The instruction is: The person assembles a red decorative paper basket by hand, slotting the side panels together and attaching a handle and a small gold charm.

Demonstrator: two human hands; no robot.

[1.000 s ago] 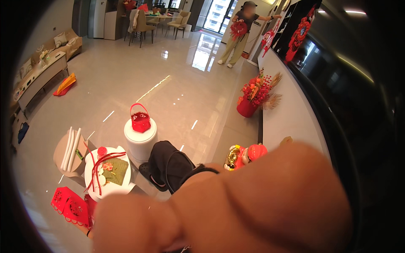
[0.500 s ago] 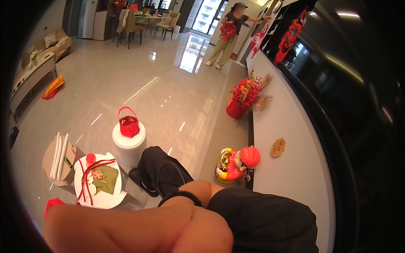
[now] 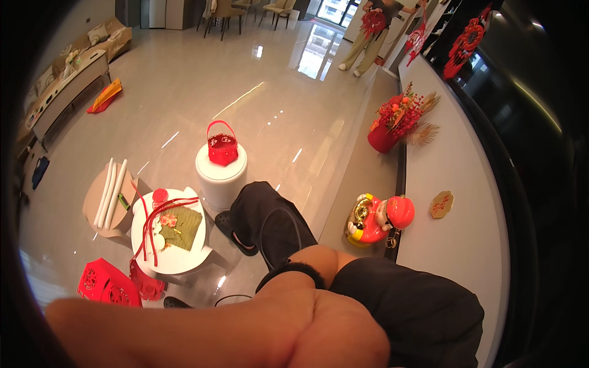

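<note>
Bare skin of my bent arms (image 3: 202,334) fills the lower edge, blurred and folded over my dark trousers (image 3: 417,300). A fuzzy black band (image 3: 300,271) circles the limb there. My hands and fingers are hidden, so what they hold does not show. Left of my knees is a white stool (image 3: 162,260), bearing red cords (image 3: 147,233), a green cloth-like sheet (image 3: 191,230) and a red flower-shaped piece (image 3: 169,219). Red cut-out decorations (image 3: 107,283) lie below it. A red handled basket (image 3: 222,150) sits on a round white stand (image 3: 224,181).
White rods (image 3: 110,193) and a small green item (image 3: 123,202) lie on a beige stool. On the right are a red-capped figurine (image 3: 383,218) and a red flower vase (image 3: 384,136). Far back, a person (image 3: 371,40) stands near the wall with something red.
My view has tipped down and turned left, so everything sits higher and further right. More of the red decorations shows at lower left. The person's head has left the picture.
</note>
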